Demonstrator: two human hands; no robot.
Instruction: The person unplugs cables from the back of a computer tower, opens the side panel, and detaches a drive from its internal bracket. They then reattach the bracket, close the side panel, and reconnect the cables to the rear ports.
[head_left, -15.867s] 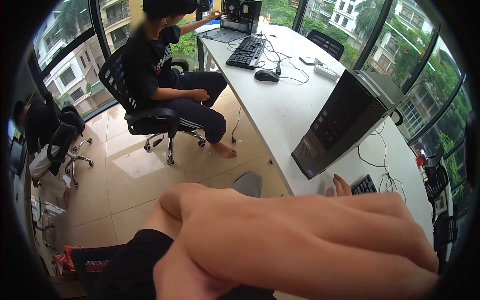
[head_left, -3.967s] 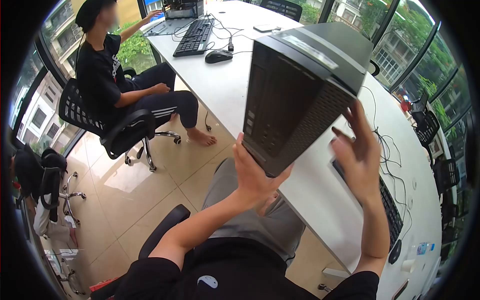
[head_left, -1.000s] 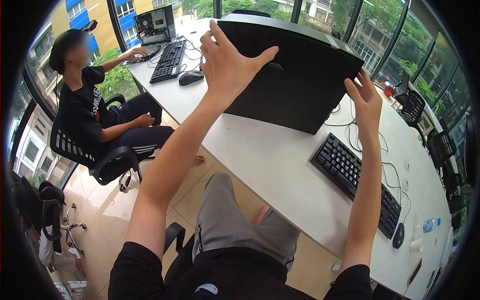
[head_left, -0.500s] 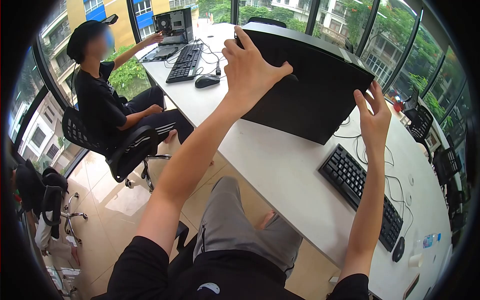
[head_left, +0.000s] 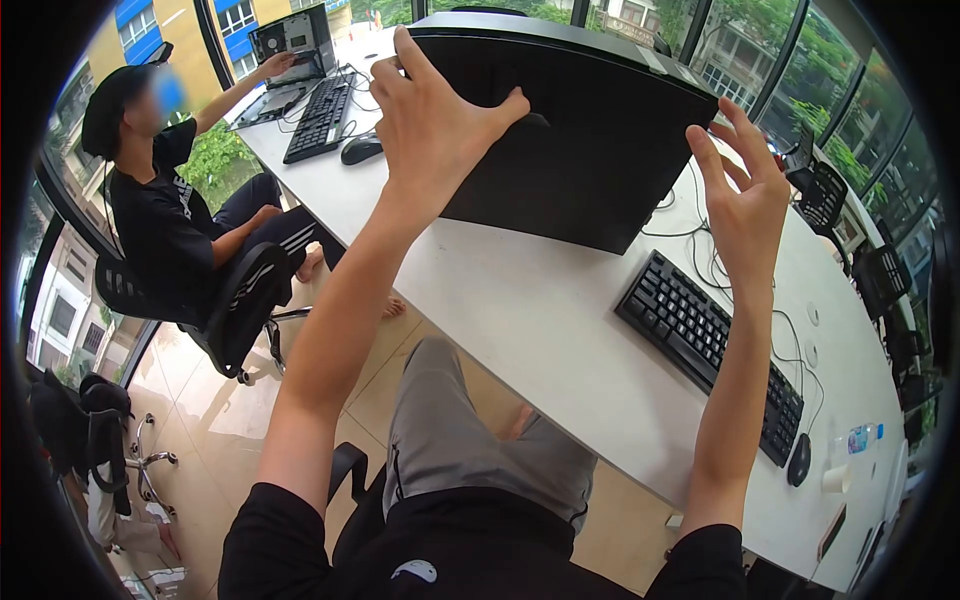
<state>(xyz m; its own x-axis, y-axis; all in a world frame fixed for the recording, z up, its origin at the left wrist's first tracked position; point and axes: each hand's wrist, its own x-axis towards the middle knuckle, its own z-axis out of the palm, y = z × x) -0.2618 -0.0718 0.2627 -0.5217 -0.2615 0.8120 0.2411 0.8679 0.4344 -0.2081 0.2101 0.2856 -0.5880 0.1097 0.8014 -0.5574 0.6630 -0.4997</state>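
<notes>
A black computer case (head_left: 560, 150) stands tilted on the white table in front of me, its broad flat side facing me. My left hand (head_left: 435, 125) grips its upper left edge, fingers over the rim and thumb stretched to a small recessed latch (head_left: 537, 119) in the side. At the upper right corner, my right hand (head_left: 745, 185) has its thumb and fingers on either side of the edge. The fingertips behind the case are partly hidden.
A black keyboard (head_left: 680, 325), a mouse (head_left: 798, 460), a water bottle (head_left: 865, 437) and a paper cup (head_left: 837, 479) lie to the right on the table (head_left: 520, 310). At left a seated person (head_left: 165, 200) reaches into an opened computer case (head_left: 295, 45), near another keyboard (head_left: 318, 118) and mouse (head_left: 361, 149).
The view has shifted, so the case and both hands appear slightly further left and higher. My grip on the case looks about the same.
</notes>
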